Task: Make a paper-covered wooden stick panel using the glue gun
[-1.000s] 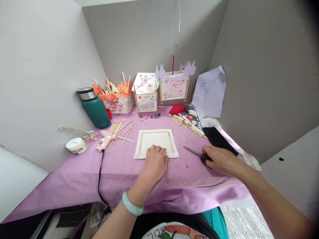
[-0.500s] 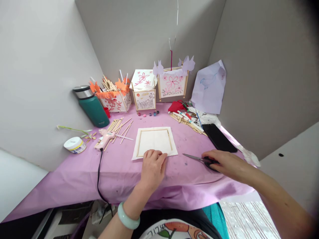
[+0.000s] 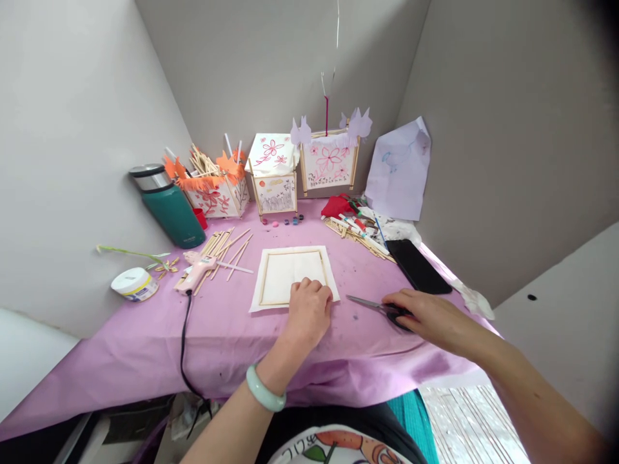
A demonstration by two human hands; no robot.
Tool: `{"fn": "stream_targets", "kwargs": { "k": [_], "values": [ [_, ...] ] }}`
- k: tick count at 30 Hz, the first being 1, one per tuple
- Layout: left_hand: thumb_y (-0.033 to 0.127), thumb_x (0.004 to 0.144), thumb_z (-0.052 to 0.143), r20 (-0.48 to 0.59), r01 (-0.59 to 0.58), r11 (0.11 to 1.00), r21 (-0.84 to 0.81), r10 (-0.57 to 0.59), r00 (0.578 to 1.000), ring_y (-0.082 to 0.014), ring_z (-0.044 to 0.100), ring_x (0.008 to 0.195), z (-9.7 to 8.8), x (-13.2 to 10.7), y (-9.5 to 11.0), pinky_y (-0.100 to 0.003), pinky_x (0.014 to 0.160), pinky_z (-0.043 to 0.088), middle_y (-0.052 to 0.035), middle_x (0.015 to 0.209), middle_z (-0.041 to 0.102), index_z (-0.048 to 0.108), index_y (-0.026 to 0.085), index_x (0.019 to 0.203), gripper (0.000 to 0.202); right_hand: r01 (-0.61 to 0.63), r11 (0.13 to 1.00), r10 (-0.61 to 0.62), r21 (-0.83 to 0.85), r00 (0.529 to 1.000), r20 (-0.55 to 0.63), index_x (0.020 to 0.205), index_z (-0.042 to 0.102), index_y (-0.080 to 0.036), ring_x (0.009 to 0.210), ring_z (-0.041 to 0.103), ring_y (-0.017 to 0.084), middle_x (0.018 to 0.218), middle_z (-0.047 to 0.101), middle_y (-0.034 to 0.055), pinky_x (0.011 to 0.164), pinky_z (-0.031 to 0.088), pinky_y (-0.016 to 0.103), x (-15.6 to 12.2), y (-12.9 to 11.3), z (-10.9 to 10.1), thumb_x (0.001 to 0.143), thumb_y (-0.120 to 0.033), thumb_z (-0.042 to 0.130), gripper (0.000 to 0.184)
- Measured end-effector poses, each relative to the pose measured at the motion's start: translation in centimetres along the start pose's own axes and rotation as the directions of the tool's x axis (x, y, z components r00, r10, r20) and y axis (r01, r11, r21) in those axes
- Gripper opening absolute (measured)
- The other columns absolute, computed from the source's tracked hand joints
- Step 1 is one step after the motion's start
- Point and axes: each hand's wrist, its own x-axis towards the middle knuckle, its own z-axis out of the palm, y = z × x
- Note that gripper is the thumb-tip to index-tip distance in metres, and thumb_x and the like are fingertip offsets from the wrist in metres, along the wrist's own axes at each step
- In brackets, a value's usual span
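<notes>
A white sheet of paper (image 3: 294, 277) lies flat on the pink cloth, with a square frame of thin wooden sticks (image 3: 289, 252) on it. My left hand (image 3: 312, 308), with a pale green bangle at the wrist, is closed on the sheet's near edge towards its right corner. Its curled fingers cover part of the frame's near side, and the thumb is by the edge. To the right, my right hand (image 3: 425, 317) grips black-handled scissors (image 3: 366, 301) low over the cloth. Their blades look closed and point left at the sheet's corner.
Left of the sheet lie a pink glue gun (image 3: 200, 269) with its cord, loose sticks (image 3: 236, 258), a white tub (image 3: 135, 284) and a green bottle (image 3: 171, 212). Decorated paper boxes (image 3: 275, 193) stand behind. A black phone (image 3: 420, 267) and markers (image 3: 362, 233) lie right.
My left hand has slid right along the sheet's near edge to near its right corner. My right hand keeps the scissors in about the same place. The view has shifted slightly.
</notes>
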Motion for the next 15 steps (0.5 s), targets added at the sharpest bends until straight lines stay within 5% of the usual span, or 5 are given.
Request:
{"fn": "stream_targets", "kwargs": {
  "k": [15],
  "values": [
    [0.013,0.09,0.047,-0.175,-0.197,0.978,-0.075,0.182,0.968,-0.0176,0.052,0.084,0.6,-5.2,0.8,-0.04,0.086,0.037,-0.0029,0.089,0.064,0.062,0.018,0.091,0.015,0.116,0.982,-0.134,-0.149,0.984,-0.12,0.114,0.059,-0.03,0.08,0.06,0.018,0.099,0.064,0.001,0.072,0.039,0.033,0.1,0.3,0.4,0.083,-0.014,0.056,0.036]
  ]
}}
